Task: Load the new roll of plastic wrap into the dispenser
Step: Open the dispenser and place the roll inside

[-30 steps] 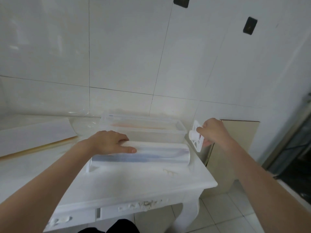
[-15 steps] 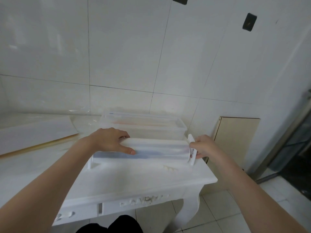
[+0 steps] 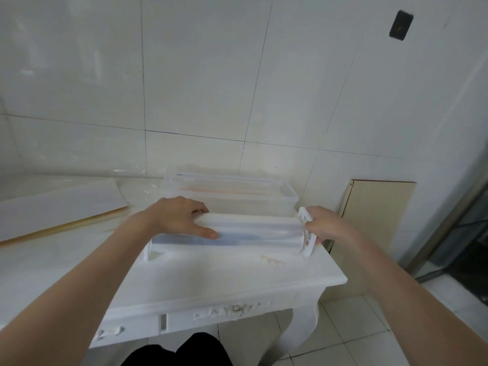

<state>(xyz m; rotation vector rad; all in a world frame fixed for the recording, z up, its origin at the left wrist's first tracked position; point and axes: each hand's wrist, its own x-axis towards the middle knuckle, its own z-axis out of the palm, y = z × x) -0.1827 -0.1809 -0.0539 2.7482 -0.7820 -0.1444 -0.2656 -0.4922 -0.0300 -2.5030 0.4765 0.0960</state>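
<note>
A roll of plastic wrap (image 3: 253, 232) lies on its side on a white table (image 3: 211, 281), near the right edge of the surface and running parallel to the table's front edge. The left hand (image 3: 175, 216) rests over the roll's left part, fingers curled across the top and far side, thumb extended along the near face, so that the hand holds the roll down. A white bracket (image 3: 148, 250) stands against the roll's left end, just below that hand. At the roll's right end, the right hand (image 3: 326, 225) grips a white perforated end cap (image 3: 307, 233), fingers curled round its outer face, the cap touching the end of the roll and tilted slightly from upright; whether it is fully seated cannot be told. Directly behind the roll, toward the back edge of the surface and touching or nearly touching it, sits a clear rectangular dispenser box (image 3: 229, 192), open at the top, with pale orange and blue streaks visible through its walls. To the left, a flat white sheet (image 3: 58, 204) with a yellowish edge lies on an adjoining surface, and crumpled clear film (image 3: 137, 180) lies between it and the box. A beige panel (image 3: 377, 223) leans against the tiled wall (image 3: 200, 75) beyond the table's right edge. A dark socket plate (image 3: 400, 25) is fixed high on the wall.
</note>
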